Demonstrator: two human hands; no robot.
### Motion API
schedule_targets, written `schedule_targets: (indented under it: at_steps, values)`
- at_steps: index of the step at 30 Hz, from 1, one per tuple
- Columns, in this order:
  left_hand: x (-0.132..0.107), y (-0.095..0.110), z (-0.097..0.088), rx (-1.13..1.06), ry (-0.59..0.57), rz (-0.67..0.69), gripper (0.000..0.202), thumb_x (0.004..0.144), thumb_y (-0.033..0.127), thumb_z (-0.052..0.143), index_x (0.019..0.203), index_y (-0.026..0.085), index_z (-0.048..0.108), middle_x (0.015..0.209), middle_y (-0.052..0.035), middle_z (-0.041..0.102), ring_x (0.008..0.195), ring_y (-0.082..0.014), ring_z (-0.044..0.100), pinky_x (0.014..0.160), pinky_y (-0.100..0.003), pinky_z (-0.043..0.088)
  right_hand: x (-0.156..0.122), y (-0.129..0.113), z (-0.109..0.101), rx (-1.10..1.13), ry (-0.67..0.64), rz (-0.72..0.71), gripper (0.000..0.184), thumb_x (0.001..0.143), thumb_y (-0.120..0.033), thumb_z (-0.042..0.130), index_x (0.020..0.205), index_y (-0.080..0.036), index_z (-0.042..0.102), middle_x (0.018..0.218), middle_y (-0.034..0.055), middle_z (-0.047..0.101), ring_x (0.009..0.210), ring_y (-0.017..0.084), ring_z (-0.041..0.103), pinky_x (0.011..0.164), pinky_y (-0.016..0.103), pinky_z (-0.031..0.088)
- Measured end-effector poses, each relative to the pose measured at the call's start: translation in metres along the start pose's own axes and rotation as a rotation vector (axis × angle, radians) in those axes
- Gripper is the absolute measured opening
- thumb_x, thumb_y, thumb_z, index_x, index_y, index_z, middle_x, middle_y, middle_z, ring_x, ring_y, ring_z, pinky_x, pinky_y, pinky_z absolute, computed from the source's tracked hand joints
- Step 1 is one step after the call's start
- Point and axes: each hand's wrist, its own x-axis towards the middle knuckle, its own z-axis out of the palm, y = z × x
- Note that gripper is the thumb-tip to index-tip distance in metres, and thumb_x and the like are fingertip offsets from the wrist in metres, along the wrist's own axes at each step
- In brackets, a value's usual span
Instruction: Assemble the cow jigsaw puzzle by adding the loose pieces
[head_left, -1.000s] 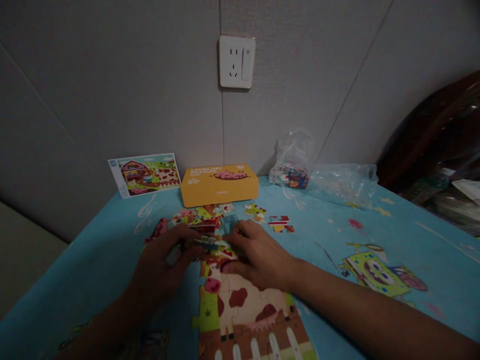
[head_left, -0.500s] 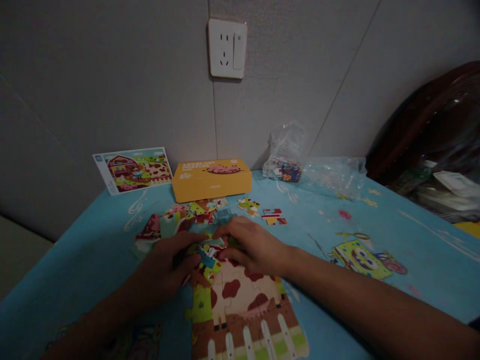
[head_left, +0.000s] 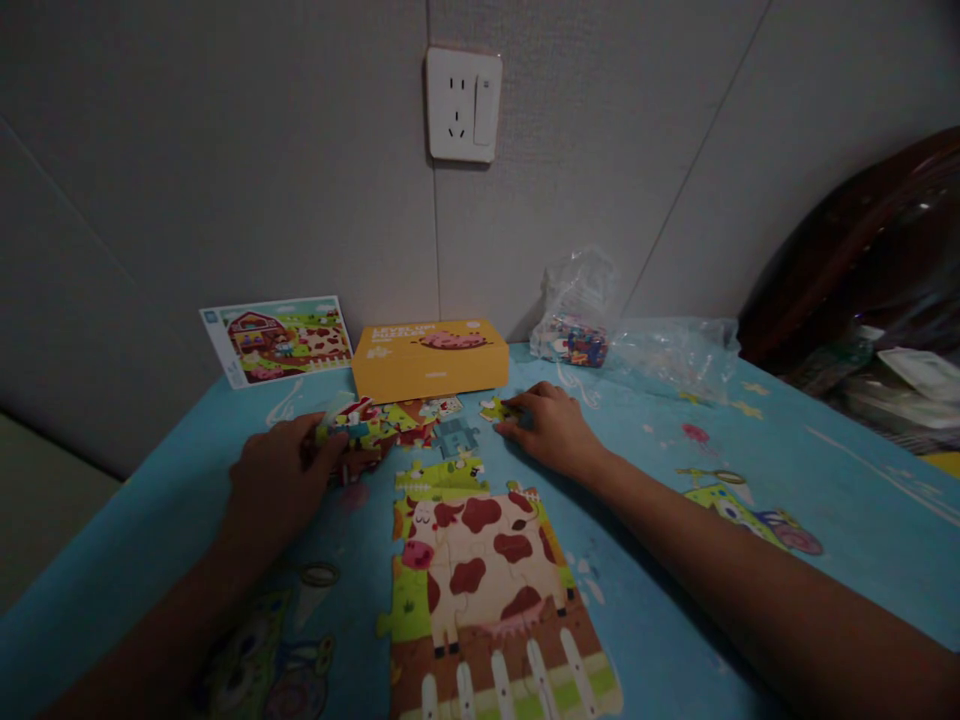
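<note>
A partly joined jigsaw [head_left: 480, 590] showing a spotted cow and a white fence lies on the blue cloth in front of me. My left hand [head_left: 274, 485] rests on the heap of loose pieces [head_left: 375, 428] to its upper left, fingers curled over some of them. My right hand [head_left: 551, 428] lies flat on the loose pieces just right of the heap, its fingertips touching a green and yellow piece [head_left: 495, 408]. A lone blue piece [head_left: 456, 435] sits between the two hands.
A yellow puzzle box [head_left: 429, 358] and a picture card [head_left: 279, 338] stand against the wall. Clear plastic bags [head_left: 600, 325] lie at the back right. A dark brown object [head_left: 862, 260] fills the right edge. A wall socket [head_left: 463, 103] is above.
Both hands have left the top edge of the joined jigsaw. The left went up and left onto the heap, the right went up and right to the loose pieces. The cow's head now shows.
</note>
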Motion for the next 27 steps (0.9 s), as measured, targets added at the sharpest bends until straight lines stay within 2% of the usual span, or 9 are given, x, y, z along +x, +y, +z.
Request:
schedule_targets:
  at_steps: [5,8,11,15,17,19,21,24,27]
  values:
    - [0.001,-0.004,0.006,0.081,-0.01,-0.033,0.062,0.09,0.058,0.036,0.12,0.011,0.062,0.107,-0.0215,0.066,0.095,-0.0365,0.062,0.078,-0.047,0.049,0.001,-0.001,0.0,0.077,-0.029,0.046,0.036,0.08,-0.036,0.071,0.109,-0.015,0.07,0.112,0.0161,0.062,0.104,0.032,0.056,0.09,0.044,0.04]
    - [-0.001,-0.002,0.007,0.138,0.082,-0.016,0.074,0.086,0.064,0.041,0.13,0.006,0.055,0.112,-0.0254,0.062,0.104,-0.0422,0.058,0.084,-0.054,0.047,0.0,-0.001,0.0,0.099,-0.042,0.036,0.028,0.079,-0.027,0.071,0.104,-0.016,0.07,0.111,0.0141,0.062,0.102,0.03,0.057,0.088,0.043,0.042]
    - [-0.003,0.001,0.005,0.041,0.224,0.209,0.071,0.085,0.061,0.05,0.125,0.004,0.058,0.114,-0.0237,0.061,0.109,-0.0408,0.055,0.095,-0.057,0.042,0.0,-0.001,-0.001,0.139,-0.049,0.029,0.029,0.076,-0.017,0.07,0.106,-0.015,0.066,0.109,0.0128,0.063,0.099,0.028,0.059,0.086,0.042,0.043]
    - [-0.009,0.008,-0.003,-0.212,0.3,0.641,0.031,0.089,0.038,0.06,0.11,0.017,0.064,0.111,-0.0121,0.064,0.108,-0.029,0.056,0.098,-0.047,0.043,0.0,-0.002,-0.002,0.21,-0.032,0.009,0.045,0.072,-0.011,0.07,0.115,-0.015,0.058,0.107,0.0109,0.063,0.095,0.024,0.059,0.084,0.038,0.045]
    - [-0.017,0.014,-0.005,-0.323,0.205,0.805,0.019,0.089,0.029,0.062,0.107,0.022,0.065,0.108,-0.0071,0.065,0.106,-0.0233,0.058,0.097,-0.041,0.045,0.0,-0.002,-0.003,0.265,-0.019,-0.022,0.049,0.072,-0.008,0.067,0.119,-0.016,0.055,0.101,0.008,0.063,0.089,0.02,0.06,0.08,0.034,0.047]
    - [-0.028,0.022,-0.006,-0.398,0.045,0.902,0.022,0.088,0.031,0.065,0.109,0.024,0.065,0.112,-0.0055,0.065,0.108,-0.0218,0.059,0.097,-0.038,0.046,-0.001,-0.004,-0.004,0.343,-0.009,-0.077,0.04,0.074,-0.004,0.061,0.112,-0.016,0.059,0.092,0.0055,0.064,0.079,0.017,0.06,0.073,0.03,0.047]
    - [-0.041,0.031,-0.005,-0.421,-0.135,0.908,0.044,0.083,0.047,0.069,0.122,0.027,0.061,0.128,-0.008,0.059,0.119,-0.0264,0.055,0.102,-0.041,0.046,-0.003,-0.006,-0.004,0.41,-0.012,-0.141,0.027,0.074,-0.003,0.056,0.097,-0.016,0.064,0.085,0.0052,0.064,0.073,0.016,0.059,0.068,0.028,0.046]
    - [-0.056,0.04,-0.002,-0.32,-0.418,0.935,0.088,0.07,0.068,0.072,0.145,0.034,0.041,0.15,-0.0116,0.039,0.135,-0.0374,0.04,0.108,-0.054,0.041,-0.006,-0.01,-0.005,0.441,-0.043,-0.176,0.019,0.075,-0.003,0.055,0.085,-0.016,0.065,0.079,0.005,0.065,0.067,0.015,0.059,0.065,0.028,0.045]
    - [-0.061,0.039,0.001,-0.267,-0.507,0.908,0.099,0.065,0.073,0.071,0.149,0.037,0.034,0.158,-0.0123,0.026,0.14,-0.045,0.029,0.109,-0.066,0.032,-0.008,-0.013,-0.007,0.456,-0.086,-0.162,0.018,0.074,-0.004,0.055,0.084,-0.016,0.064,0.075,0.0034,0.066,0.062,0.014,0.057,0.061,0.027,0.043]
